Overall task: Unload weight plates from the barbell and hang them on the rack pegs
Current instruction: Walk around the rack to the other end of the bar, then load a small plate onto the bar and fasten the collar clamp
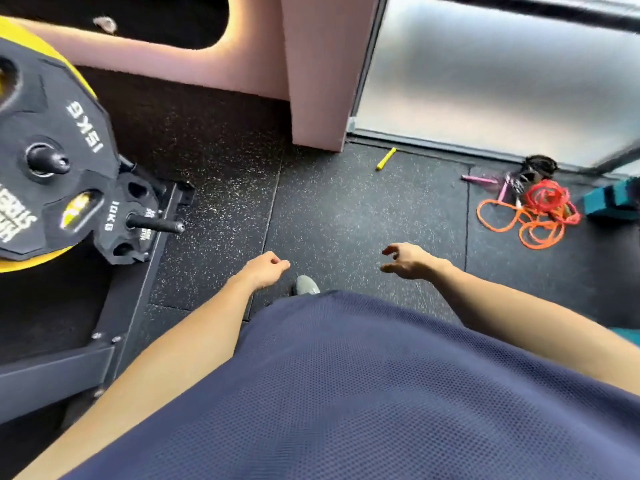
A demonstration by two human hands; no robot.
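Both hands hung empty over the speckled rubber floor (346, 209). The left hand (265, 270) was loosely curled with nothing inside it, and the right hand (407, 261) was spread, fingers (389, 251) bent and apart, gripping nothing.

At the left edge of the view stood the plate rack (114, 306), its dark steel base running along the floor. A black 15 kg plate (79, 140) hung on an upper peg (48, 161), backed by a larger yellow plate (78, 72) just behind it. Below and beside it, a small black 10 kg plate (133, 223) sat on a lower peg (156, 224). That peg's long axis ran roughly level, its free end pointing right toward the open floor, with bare length left past the plate. The plates hung upright, faces turned out along the pegs.

Judging from this, at least three plates were already racked. The barbell was out of sight, so how many remained loaded could not be told. Empty hands suggested the person was between trips.

Jump ropes (533, 213) lay tangled near the frosted glass door (485, 71) at the floor's far right edge.
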